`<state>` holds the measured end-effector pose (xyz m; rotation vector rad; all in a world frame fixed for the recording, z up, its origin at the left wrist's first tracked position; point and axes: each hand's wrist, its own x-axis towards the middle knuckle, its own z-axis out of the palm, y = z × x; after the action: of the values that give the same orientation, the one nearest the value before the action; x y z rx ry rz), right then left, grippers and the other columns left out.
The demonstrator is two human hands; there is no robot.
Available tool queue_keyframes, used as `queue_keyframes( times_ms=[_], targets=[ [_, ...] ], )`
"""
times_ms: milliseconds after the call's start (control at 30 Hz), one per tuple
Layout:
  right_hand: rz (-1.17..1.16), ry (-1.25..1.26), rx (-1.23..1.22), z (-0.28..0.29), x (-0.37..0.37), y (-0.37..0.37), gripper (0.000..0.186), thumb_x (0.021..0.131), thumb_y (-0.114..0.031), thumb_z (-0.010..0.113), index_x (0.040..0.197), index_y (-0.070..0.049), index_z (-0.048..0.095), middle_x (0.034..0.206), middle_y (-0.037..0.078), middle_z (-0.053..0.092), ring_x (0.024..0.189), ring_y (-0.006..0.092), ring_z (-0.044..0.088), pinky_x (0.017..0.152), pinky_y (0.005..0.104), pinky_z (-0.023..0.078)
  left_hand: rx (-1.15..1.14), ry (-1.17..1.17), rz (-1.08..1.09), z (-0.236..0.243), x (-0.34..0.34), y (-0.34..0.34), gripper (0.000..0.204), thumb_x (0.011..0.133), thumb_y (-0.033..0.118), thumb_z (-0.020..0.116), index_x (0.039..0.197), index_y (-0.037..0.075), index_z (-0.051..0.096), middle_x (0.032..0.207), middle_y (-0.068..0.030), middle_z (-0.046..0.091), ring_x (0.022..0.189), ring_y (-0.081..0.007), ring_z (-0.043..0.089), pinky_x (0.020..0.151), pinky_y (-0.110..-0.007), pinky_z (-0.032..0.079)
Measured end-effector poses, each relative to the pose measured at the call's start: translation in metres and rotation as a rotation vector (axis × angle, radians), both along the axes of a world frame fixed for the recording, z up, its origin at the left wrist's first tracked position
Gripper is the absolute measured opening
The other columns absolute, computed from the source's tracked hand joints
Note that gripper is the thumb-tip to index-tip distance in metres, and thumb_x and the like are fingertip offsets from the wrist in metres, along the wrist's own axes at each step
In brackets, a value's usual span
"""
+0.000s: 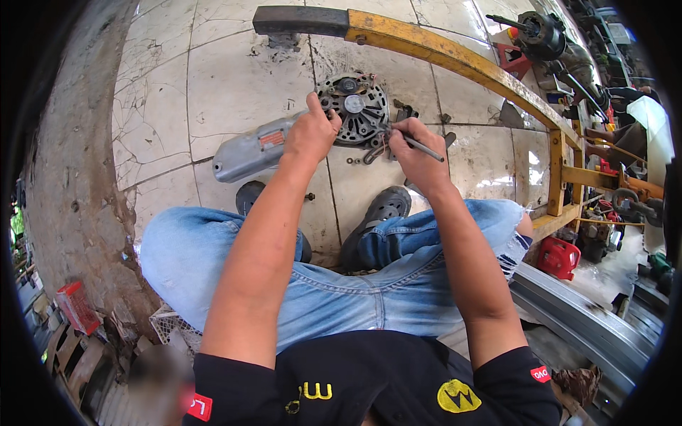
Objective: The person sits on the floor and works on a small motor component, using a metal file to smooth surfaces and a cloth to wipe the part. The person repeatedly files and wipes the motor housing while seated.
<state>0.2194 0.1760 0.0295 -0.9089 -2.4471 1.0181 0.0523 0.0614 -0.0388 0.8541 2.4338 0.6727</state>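
Note:
On the tiled floor before me lies a round alternator (354, 104), its slotted grey face up. My left hand (310, 133) is closed at its left edge, thumb raised; what its curled fingers hold, if anything, is hidden. Beside that hand, a long grey metal casing with a red label (245, 150) slants toward the lower left, partly behind the wrist. My right hand (419, 156) grips a slim grey metal rod (426, 149) like a pencil. The rod's inner end is by the alternator's lower right rim, where fingers hide the contact.
Small dark parts (405, 112) and nuts (353, 161) lie around the alternator. A yellow steel frame (455, 53) arches over the floor from the far side to the right. Black clogs (389, 206) are close below. A red container (558, 258) and metal rails (582, 312) stand at right.

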Motion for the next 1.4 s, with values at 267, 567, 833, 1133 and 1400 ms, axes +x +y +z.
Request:
queue_keyframes(
  times_ms=[267,567,833,1133,1400],
  targets=[
    [-0.008,-0.038,-0.079,-0.011,0.001,-0.002,0.011,0.085,-0.011,0.069,0.092,-0.003,0.067,0.08,0.018,0.07,0.072,0.0304,0.07,0.065,0.0343,0.054,0.006,0.059,-0.002,-0.005,0.005,-0.002,0.047,0.098,0.033,0.045,0.123,-0.004,0.03,0.077,-0.0309,0.066,0.075,-0.0463,0.067,0.065,-0.053,0.055],
    [0.03,-0.066,0.066,-0.024,0.024,-0.008,0.013,0.084,-0.012,0.067,0.094,-0.004,0.066,0.078,0.017,0.067,0.072,0.0297,0.068,0.066,0.0348,0.053,0.025,0.039,-0.004,-0.004,0.001,0.0,0.047,0.098,0.033,0.045,0.123,-0.004,0.031,0.077,-0.0307,0.067,0.073,-0.046,0.067,0.065,-0.053,0.055],
    [0.056,0.141,0.012,-0.02,0.002,-0.026,0.008,0.086,-0.008,0.065,0.088,-0.001,0.063,0.079,0.018,0.068,0.07,0.0309,0.067,0.066,0.0358,0.053,0.012,-0.001,0.001,-0.002,-0.003,0.0,0.053,0.097,0.033,0.046,0.13,-0.005,0.03,0.082,-0.033,0.066,0.079,-0.0488,0.066,0.07,-0.056,0.054],
    [-0.016,0.24,-0.111,-0.019,0.006,-0.028,0.009,0.088,-0.006,0.063,0.095,-0.002,0.06,0.08,0.02,0.067,0.069,0.0337,0.067,0.063,0.0376,0.052,-0.028,0.026,0.003,-0.003,-0.002,-0.002,0.05,0.096,0.032,0.047,0.128,-0.003,0.032,0.084,-0.0332,0.067,0.08,-0.0494,0.066,0.071,-0.056,0.054],
    [-0.145,0.211,-0.088,-0.028,0.021,-0.007,0.012,0.091,-0.011,0.062,0.099,-0.005,0.057,0.081,0.02,0.066,0.076,0.0379,0.067,0.068,0.0414,0.052,0.026,0.057,0.005,-0.003,-0.007,0.002,0.057,0.098,0.035,0.045,0.139,-0.002,0.032,0.089,-0.0346,0.066,0.086,-0.0526,0.064,0.076,-0.058,0.051]
  ],
)
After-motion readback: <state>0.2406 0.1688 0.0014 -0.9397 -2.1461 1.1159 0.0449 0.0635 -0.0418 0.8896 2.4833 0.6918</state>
